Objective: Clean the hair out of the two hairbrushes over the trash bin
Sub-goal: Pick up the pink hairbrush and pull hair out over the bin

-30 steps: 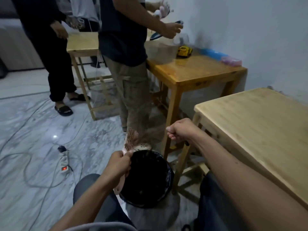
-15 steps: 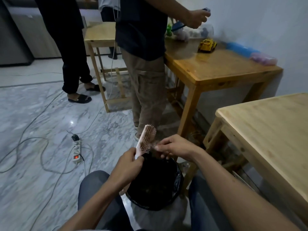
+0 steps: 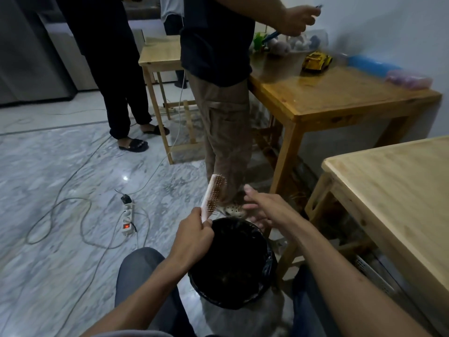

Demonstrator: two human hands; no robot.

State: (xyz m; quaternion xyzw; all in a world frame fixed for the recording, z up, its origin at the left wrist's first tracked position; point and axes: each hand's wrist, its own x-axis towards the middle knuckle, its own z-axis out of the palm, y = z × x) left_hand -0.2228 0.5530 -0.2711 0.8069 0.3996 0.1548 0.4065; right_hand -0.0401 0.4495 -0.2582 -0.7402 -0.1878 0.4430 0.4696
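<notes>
Pink paddle hairbrush (image 3: 213,196) with brownish pin bristles: held by its handle, tilted upright, bristle face turned right, above the near-left rim of the bin. Round trash bin (image 3: 268,268) lined with a black plastic bag: upright on the floor, open.

Dim room, floor glare, blurred, warped edges

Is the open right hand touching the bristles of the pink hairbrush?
Apart. The head view shows the right hand open beside the pink hairbrush, with floor and a trouser leg visible between them.

A home-like room: marble floor (image 3: 60,251), wooden tables (image 3: 340,93), a toy truck (image 3: 316,61).
</notes>
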